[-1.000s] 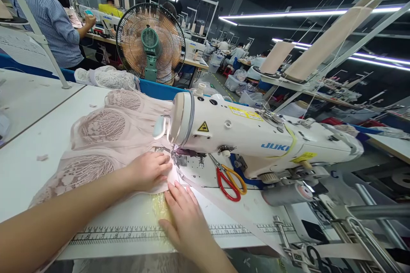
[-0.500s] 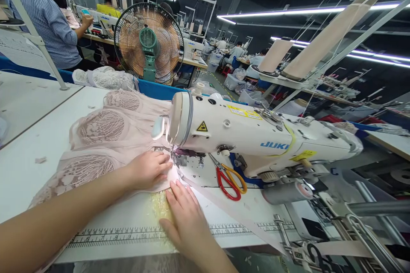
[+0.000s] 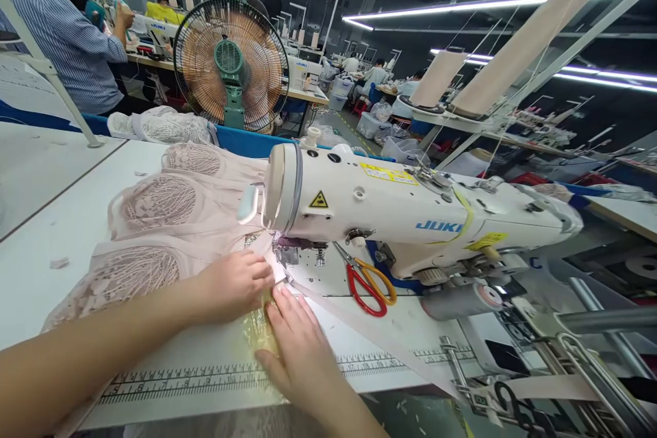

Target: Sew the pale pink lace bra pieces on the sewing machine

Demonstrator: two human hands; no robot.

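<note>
A pale pink lace garment [image 3: 169,219] lies spread on the white table [image 3: 46,219], left of a white Juki sewing machine [image 3: 390,212]. My left hand [image 3: 233,284] rests on the garment's edge just before the presser foot [image 3: 282,256], fingers curled and pressing the fabric down. Flat beside it, my right hand [image 3: 298,349] has its fingers stretched toward the needle, over a pale strip of fabric [image 3: 369,328] that runs off to the right. Neither hand grips anything.
Red and yellow scissors [image 3: 367,280] lie on the machine bed under the arm. A ruler scale [image 3: 215,376] runs along the table's front edge. A fan [image 3: 230,65] stands behind the table. Thread cones [image 3: 513,58] rise at right. A person in a striped shirt [image 3: 66,48] works at far left.
My left hand has slid a little toward me with the garment edge, closer to my right hand. The view has shifted slightly.
</note>
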